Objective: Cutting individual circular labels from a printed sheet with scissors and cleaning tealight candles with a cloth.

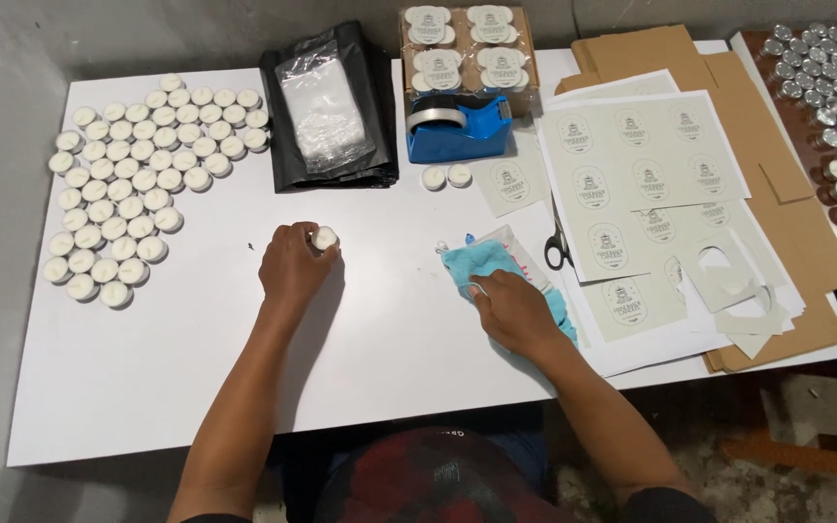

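My left hand point(293, 266) rests on the white table point(147, 368) near its middle, fingers closed around a small white tealight candle point(324, 237). My right hand point(513, 310) lies flat on a light blue cloth point(481, 261) to the right, pressing it down. A clear plastic packet point(520, 247) sticks out from under the cloth. Two loose tealights point(446, 176) sit just beyond, in front of a blue tape dispenser point(457, 128).
Several rows of white tealights point(133, 184) cover the far left. A black bag with a clear pouch point(326, 107) and packed candle boxes point(467, 48) lie at the back. Label sheets point(641, 165), scissors point(556, 247), flat cardboard point(787, 223) and silver tealight cups point(835, 68) fill the right.
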